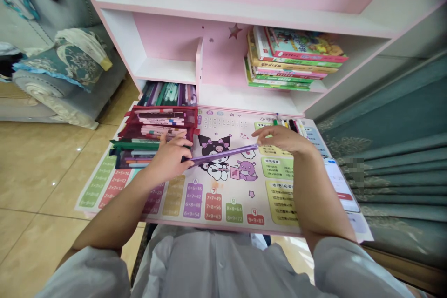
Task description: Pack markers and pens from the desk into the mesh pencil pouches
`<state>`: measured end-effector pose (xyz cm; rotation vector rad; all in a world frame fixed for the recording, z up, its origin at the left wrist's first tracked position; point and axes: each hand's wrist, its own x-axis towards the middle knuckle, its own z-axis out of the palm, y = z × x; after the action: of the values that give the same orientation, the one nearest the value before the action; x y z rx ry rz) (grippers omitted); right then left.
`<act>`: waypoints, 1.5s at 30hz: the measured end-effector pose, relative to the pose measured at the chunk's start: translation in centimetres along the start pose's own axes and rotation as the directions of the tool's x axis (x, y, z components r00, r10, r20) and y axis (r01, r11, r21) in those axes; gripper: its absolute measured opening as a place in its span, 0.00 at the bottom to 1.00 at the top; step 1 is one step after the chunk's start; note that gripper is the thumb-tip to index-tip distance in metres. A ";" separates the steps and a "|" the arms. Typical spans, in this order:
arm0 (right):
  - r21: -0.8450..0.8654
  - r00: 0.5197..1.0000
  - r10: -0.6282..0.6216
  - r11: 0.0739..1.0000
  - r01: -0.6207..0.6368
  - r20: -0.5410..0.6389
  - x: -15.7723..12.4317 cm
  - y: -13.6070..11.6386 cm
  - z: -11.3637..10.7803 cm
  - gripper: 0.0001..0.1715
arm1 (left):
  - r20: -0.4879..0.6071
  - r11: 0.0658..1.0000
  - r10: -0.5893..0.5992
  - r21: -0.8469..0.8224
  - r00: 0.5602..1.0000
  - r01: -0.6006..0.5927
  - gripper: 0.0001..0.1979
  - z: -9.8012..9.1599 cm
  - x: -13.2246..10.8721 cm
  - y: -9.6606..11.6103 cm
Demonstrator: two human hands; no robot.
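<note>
A slim purple pencil pouch (223, 154), seen nearly edge-on, stretches between my two hands above the desk mat. My left hand (169, 157) pinches its left end between thumb and fingers. At the other end, the thumb and fingertips of my right hand (282, 138) close on the corner. Whatever is inside this pouch is hidden. Close to my left hand lie a red mesh pouch (159, 116) with pens showing through, a green pouch (131, 145) and a dark mesh pouch (127, 160) with pens, partly covered by the hand.
More pen-filled pouches (167, 94) fill the low left cubby. Books (289, 63) are stacked on the right shelf. Several markers (293, 125) lie at the desk's back right, and a phone (337, 184) rests by its right edge. A curtain (394, 149) hangs beyond.
</note>
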<state>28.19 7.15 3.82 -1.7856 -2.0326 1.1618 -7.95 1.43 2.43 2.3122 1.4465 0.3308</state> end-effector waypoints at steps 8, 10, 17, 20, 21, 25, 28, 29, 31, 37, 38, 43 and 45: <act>0.073 0.770 0.004 0.996 0.056 -0.638 -1.4 -2.5 1.5 0.17 | -0.344 0.992 0.076 -0.067 0.936 -0.105 0.14 1.7 -0.7 2.3; 0.061 0.720 -0.040 0.992 0.114 -0.693 -1.4 -3.5 2.8 0.20 | -0.431 0.989 0.091 -0.064 0.898 -0.131 0.15 2.5 -0.8 2.8; 0.124 0.924 -0.153 0.970 0.207 -0.350 -0.6 -6.0 7.8 0.27 | -0.491 0.976 0.195 0.011 0.849 -0.218 0.14 5.0 -0.7 4.2; 0.074 0.936 -0.100 0.988 0.133 -0.337 -0.2 -6.1 8.6 0.23 | -0.498 0.972 0.210 0.014 0.842 -0.234 0.14 5.6 -0.8 4.6; 0.054 0.941 -0.088 0.992 0.112 -0.326 -0.2 -6.0 8.6 0.21 | -0.492 0.972 0.205 0.002 0.846 -0.235 0.14 5.7 -0.9 4.6; -0.049 0.961 -0.116 0.993 0.107 -0.252 -0.4 -5.9 8.3 0.19 | -0.338 0.966 0.151 -0.148 0.929 -0.211 0.15 5.3 -0.9 4.8; -0.114 0.967 -0.173 0.982 0.154 -0.186 -1.0 -6.1 7.9 0.19 | -0.204 0.959 0.048 -0.265 0.978 -0.103 0.19 4.7 -0.2 5.3; -0.119 0.968 -0.185 0.979 0.166 -0.171 -1.1 -6.2 7.8 0.19 | -0.184 0.958 0.016 -0.278 0.983 -0.067 0.21 4.5 0.3 5.5; -0.117 0.968 -0.199 0.976 0.183 -0.153 -1.3 -6.4 7.5 0.19 | -0.178 0.961 -0.018 -0.276 0.984 -0.033 0.23 4.5 1.7 5.8; -0.135 0.962 -0.192 0.977 0.167 -0.193 -1.0 -5.7 6.0 0.19 | -0.220 0.972 -0.044 -0.237 0.975 -0.010 0.19 5.7 6.8 5.3; -0.131 0.964 -0.167 0.981 0.142 -0.207 -0.9 -5.2 5.7 0.19 | -0.226 0.969 -0.040 -0.246 0.973 -0.017 0.18 6.0 7.3 5.2; -0.033 0.946 -0.085 0.996 0.078 -0.312 -0.5 -2.1 5.7 0.16 | -0.273 0.937 -0.007 -0.337 0.962 -0.089 0.21 7.3 7.9 5.4; 0.030 0.929 -0.103 0.992 0.121 -0.355 -0.2 -1.2 6.2 0.15 | -0.307 0.923 -0.021 -0.372 0.951 -0.100 0.21 7.8 7.7 5.5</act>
<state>23.52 4.38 0.50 -1.6847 -1.8467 0.7844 2.99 4.62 -2.17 2.0315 1.3220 0.9351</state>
